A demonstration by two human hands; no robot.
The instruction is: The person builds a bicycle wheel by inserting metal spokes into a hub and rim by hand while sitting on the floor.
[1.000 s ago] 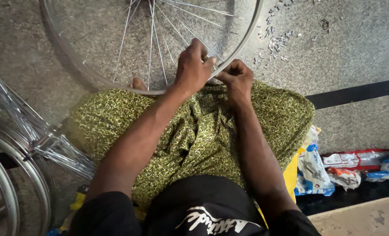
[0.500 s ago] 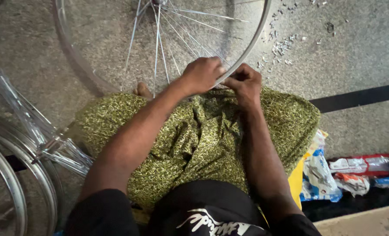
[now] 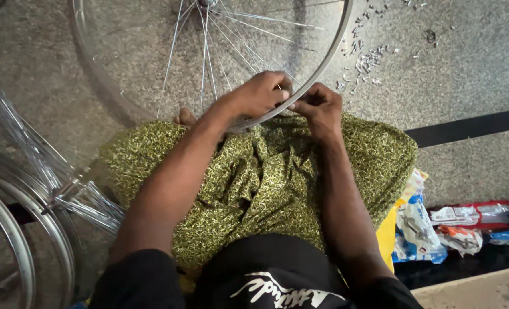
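you sit cross-legged on the speckled stone floor [image 3: 48,63], and a bare wheel rim [image 3: 323,68] lies flat in front of you, its near edge resting against your lap over the green patterned cloth [image 3: 266,183] that covers your legs. thin spokes [image 3: 206,51] fan from the top of the view down to the rim's near edge. your left hand [image 3: 260,94] is curled over that near edge, fingers wrapped down on the metal where several spokes meet it. your right hand [image 3: 320,106] sits just beside it, touching the same stretch of rim, its fingertips drawn together in a pinch on something too small to make out. the two hands almost meet at the thumbs.

beyond the rim, to the right, a scatter of small metal bits [image 3: 369,57] lies on the floor. at your left a bundle of loose spokes [image 3: 43,171] lies angled across more rims [image 3: 14,252] stacked at the lower left corner. at your right, beside your knee, are plastic packets [image 3: 420,229] in blue, white and red, with a yellow piece [image 3: 387,234] tucked against your leg. a dark stripe [image 3: 466,126] runs across the floor on the right.
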